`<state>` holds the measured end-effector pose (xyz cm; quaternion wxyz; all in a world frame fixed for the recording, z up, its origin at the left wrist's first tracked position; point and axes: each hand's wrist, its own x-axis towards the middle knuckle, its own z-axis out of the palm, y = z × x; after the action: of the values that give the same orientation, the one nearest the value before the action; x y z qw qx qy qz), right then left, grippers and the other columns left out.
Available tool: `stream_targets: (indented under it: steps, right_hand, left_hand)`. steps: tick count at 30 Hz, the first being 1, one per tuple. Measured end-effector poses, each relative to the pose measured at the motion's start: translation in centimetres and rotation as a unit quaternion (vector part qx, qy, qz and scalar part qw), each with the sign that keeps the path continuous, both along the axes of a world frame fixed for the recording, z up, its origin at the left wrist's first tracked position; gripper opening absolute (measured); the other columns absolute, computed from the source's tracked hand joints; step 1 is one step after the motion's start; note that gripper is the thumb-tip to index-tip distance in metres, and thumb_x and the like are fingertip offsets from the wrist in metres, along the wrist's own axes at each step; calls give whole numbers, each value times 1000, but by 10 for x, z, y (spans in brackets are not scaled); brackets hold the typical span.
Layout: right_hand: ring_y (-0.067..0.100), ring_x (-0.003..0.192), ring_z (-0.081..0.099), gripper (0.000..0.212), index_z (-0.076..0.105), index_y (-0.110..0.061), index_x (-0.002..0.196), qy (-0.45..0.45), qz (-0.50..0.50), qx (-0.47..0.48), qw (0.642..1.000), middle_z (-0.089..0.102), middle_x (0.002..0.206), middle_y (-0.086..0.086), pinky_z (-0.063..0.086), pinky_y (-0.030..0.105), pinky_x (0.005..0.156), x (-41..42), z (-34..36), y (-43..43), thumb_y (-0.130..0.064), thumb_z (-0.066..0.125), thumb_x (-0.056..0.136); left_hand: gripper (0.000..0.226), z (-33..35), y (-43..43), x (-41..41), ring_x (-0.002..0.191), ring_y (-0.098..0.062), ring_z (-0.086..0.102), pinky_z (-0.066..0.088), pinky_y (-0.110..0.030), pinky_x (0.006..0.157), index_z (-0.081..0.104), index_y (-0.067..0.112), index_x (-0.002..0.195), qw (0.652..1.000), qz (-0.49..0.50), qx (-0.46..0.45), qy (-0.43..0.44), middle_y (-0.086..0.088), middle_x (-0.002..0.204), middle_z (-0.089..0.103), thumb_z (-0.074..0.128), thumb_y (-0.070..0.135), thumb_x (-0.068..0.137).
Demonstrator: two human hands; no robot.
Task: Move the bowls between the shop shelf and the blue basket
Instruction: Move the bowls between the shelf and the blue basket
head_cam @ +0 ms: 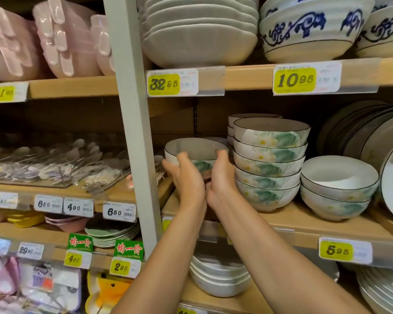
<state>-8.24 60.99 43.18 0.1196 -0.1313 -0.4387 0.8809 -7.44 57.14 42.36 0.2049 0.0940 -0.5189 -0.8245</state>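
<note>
A white bowl with a green leaf pattern and a dark rim [194, 150] is held just above the middle shelf [304, 220], at its left end. My left hand [186, 177] grips its left side with the thumb over the rim. My right hand [221, 173] grips its right side, fingers hooked over the rim. Right beside it stands a tall stack of several matching leaf bowls [269, 164]. A lower stack of two such bowls [337, 189] stands further right. The blue basket is not in view.
A grey upright post [134, 132] runs just left of my hands. Dark-rimmed plates [368, 137] lean at the far right. Large white bowls [200, 30] and blue-patterned bowls [311, 32] fill the shelf above. White dishes [218, 277] sit below. Spoons [55, 164] lie on the left shelf.
</note>
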Motion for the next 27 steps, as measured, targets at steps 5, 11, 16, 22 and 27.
stream_targets:
  steps: [5,11,16,22,27]
  right_hand:
    - [21,77,63,16,59,-21,92,-15,-19,20,1000,65,91,4,52,28,61,-32,2,1,-35,51,93]
    - [31,127,47,55,33,-20,147,-42,-44,99,993,44,145,10,42,42,105,-72,16,3,-38,47,97]
    - [29,134,41,61,29,-12,149,-25,-79,118,990,38,150,11,37,41,110,-96,20,-2,-29,51,95]
    - [33,126,49,57,28,-23,149,22,-84,15,996,43,145,11,46,50,101,-116,18,-3,-31,49,97]
    - [35,123,49,55,28,-21,147,27,-84,8,996,39,142,14,50,51,94,-125,23,-7,-32,49,97]
  left_hand:
    - [56,-1,5,-47,126,-30,47,39,-41,106,27,20,150,999,-1,13,-35,-10,143,45,37,41,98]
    - [46,6,5,-90,125,-28,51,39,-33,99,45,17,141,999,7,31,-28,-11,138,53,40,38,100]
    - [48,11,-5,-114,128,-28,46,40,-40,106,38,19,145,992,-51,118,-13,-11,144,44,42,33,100]
    - [55,17,-8,-121,106,-24,52,46,-28,65,36,26,146,977,-115,176,34,-8,138,46,53,28,94]
    - [48,25,-9,-132,117,-32,53,52,-39,85,47,20,140,971,-106,210,39,-13,136,51,58,24,93]
